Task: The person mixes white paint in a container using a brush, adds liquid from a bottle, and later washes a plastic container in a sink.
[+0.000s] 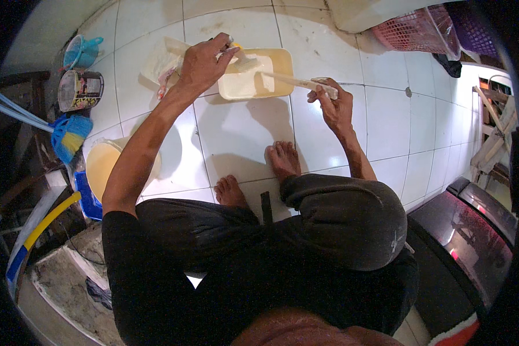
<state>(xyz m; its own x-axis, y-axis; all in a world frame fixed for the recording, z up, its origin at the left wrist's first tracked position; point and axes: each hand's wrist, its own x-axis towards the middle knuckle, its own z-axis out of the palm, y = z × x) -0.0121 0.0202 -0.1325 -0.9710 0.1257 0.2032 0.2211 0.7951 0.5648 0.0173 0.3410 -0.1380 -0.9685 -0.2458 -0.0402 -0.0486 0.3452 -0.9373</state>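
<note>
A cream rectangular tray with white, wet-looking material in it lies on the tiled floor in front of my feet. At its left end my left hand is closed around a flat, wide-ended tool with a yellow part, its broad end over the tray. From the right, my right hand grips a long pale flat stick, which slants down so its far end reaches the white material. Behind my left wrist is a pale crumpled plastic bag, partly hidden by the arm.
To the left stand a cream bucket, a blue-and-yellow broom, a patterned tin and a turquoise dipper. Pink and purple baskets sit at the far right. A dark glossy panel lies near my right knee.
</note>
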